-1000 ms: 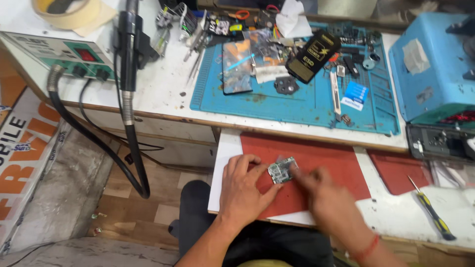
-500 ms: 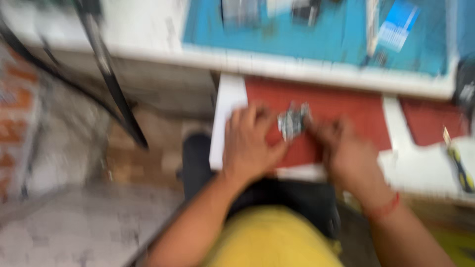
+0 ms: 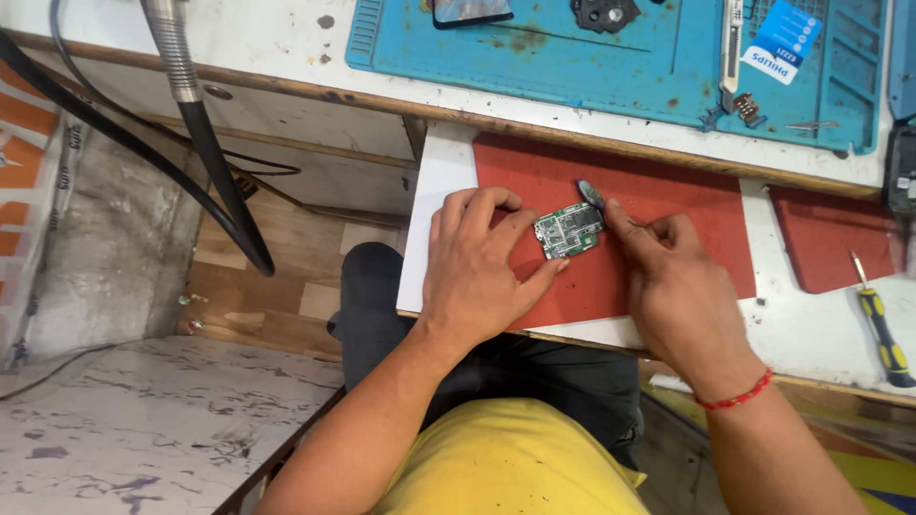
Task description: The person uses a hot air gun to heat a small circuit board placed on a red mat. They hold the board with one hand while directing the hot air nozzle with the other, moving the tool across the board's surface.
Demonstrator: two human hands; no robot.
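Note:
A small green circuit board [image 3: 569, 231] lies on a red mat [image 3: 668, 191] on a pull-out white shelf. My left hand [image 3: 477, 262] presses flat on the mat, its fingers and thumb holding the board's left side. My right hand [image 3: 673, 277] is to the right of the board and grips a small dark, thin tool [image 3: 591, 194] whose tip sits at the board's upper right corner. A red thread band circles my right wrist.
A blue work mat [image 3: 630, 57] with small parts, a craft knife and a blue card lies on the bench above. A yellow-handled screwdriver [image 3: 880, 324] rests at the right beside a second red mat [image 3: 830, 238]. Black hoses [image 3: 205, 162] hang left.
The camera has tilted down and closer; the upper bench has dropped out of view. Both hands stay at the circuit board on the red mat.

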